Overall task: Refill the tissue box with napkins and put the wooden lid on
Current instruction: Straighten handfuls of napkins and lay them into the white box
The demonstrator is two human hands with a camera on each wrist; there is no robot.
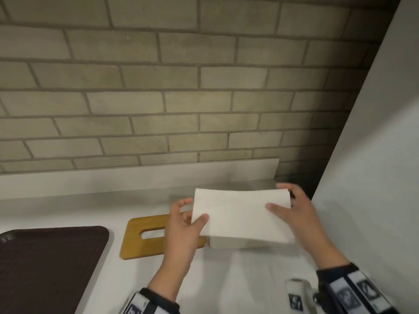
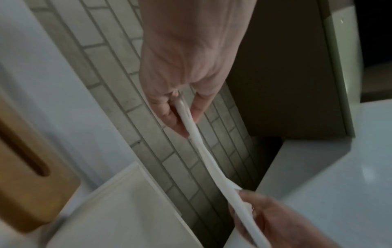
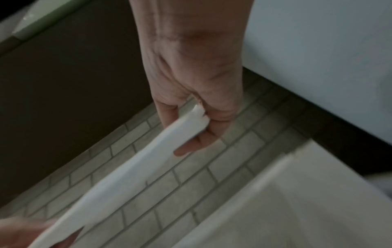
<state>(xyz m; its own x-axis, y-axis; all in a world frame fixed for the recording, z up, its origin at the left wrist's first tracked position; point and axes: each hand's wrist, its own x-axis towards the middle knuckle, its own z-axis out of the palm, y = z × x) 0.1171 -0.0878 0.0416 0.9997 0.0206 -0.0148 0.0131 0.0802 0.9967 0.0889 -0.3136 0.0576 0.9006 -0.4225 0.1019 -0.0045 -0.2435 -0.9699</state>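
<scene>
**Both hands pinch a napkin stack above the open box**

A thin white stack of napkins (image 1: pixel 241 214) sits right of centre in the lower half of the head view, held flat between two hands. The left hand (image 1: pixel 181 227) grips its left short edge: the thumb lies on top near the lower left corner and the fingers curl underneath. The left wrist view shows the same pinch edge-on, the stack (image 2: pixel 198 147) squeezed between thumb and fingers (image 2: pixel 165 110) and sagging slightly along its length. The right hand (image 1: pixel 297 214) holds the right short edge, thumb on the top face and fingers wrapped round the far corner. In the right wrist view the stack (image 3: pixel 135 169) runs from that pinch toward the lower left of the frame.

Directly beneath the napkins, at their lower edge in the head view, a white tissue box (image 1: pixel 226 242) peeks out. The left wrist view shows its open rim (image 2: pixel 118 182) at lower centre; how full it is cannot be told.

Left of the box, flat on the white counter (image 1: pixel 68 207), lies the wooden lid (image 1: pixel 136 248) with its oval slot, partly hidden by the left hand and touching or just beside the box. At the lower left corner is a dark brown tray (image 1: pixel 45 268). A pale brick wall (image 1: pixel 158 87) fills the upper frame, and a white panel (image 1: pixel 374 177) rises along the right edge.
</scene>
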